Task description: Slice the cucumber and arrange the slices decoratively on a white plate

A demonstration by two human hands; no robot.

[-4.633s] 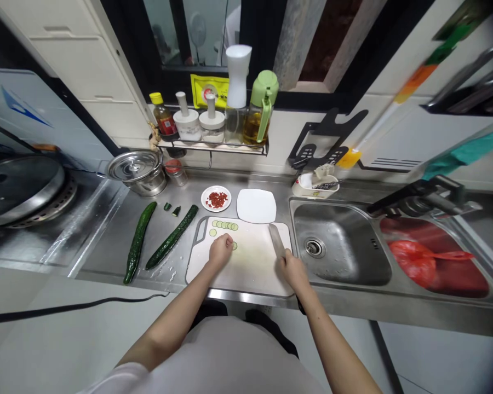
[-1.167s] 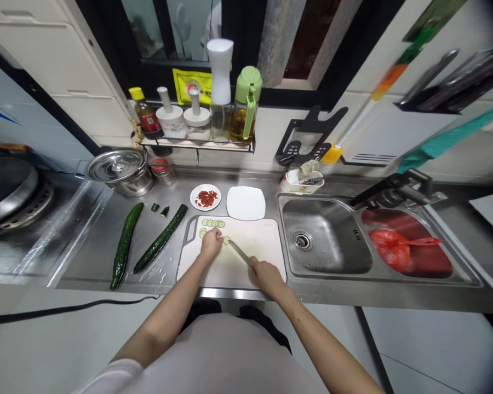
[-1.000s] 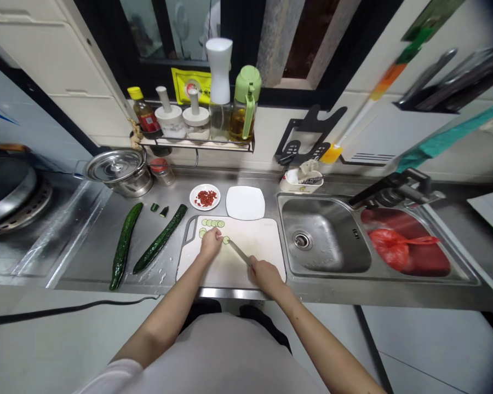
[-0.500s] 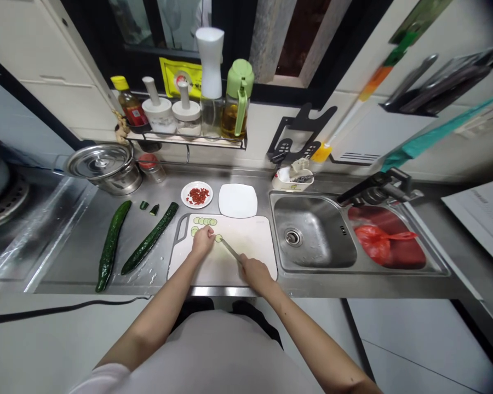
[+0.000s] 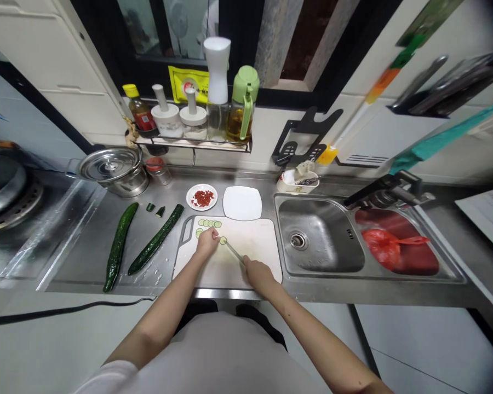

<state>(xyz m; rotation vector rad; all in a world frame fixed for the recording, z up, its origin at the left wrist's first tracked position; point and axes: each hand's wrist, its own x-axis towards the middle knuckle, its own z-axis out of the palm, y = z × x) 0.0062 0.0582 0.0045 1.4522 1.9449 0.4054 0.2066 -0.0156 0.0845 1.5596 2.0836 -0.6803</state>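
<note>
My right hand (image 5: 261, 276) is closed around the handle of a knife (image 5: 234, 251), whose blade points up and left over the white cutting board (image 5: 246, 273). At the blade's tip lies a pale green cucumber slice (image 5: 223, 241). My left hand (image 5: 207, 241) is just left of that slice, fingers drawn together; what they hold, if anything, is hidden. Behind it a short row of cucumber slices (image 5: 209, 224) overlaps along the board's far edge, and another slice (image 5: 199, 233) shows beside the hand.
Left of the board lie two whole-looking cucumbers (image 5: 156, 241) and two cut ends (image 5: 160, 211). Behind it stand a plate of chopped red pieces (image 5: 191, 203) and a white plate (image 5: 242, 203). A double sink (image 5: 324, 235) is at right, a lidded steel pot (image 5: 127, 180) at back left.
The whole view has shifted a little, so everything appears slightly further right and lower. Both hands and the knife keep nearly the same place over the board.
</note>
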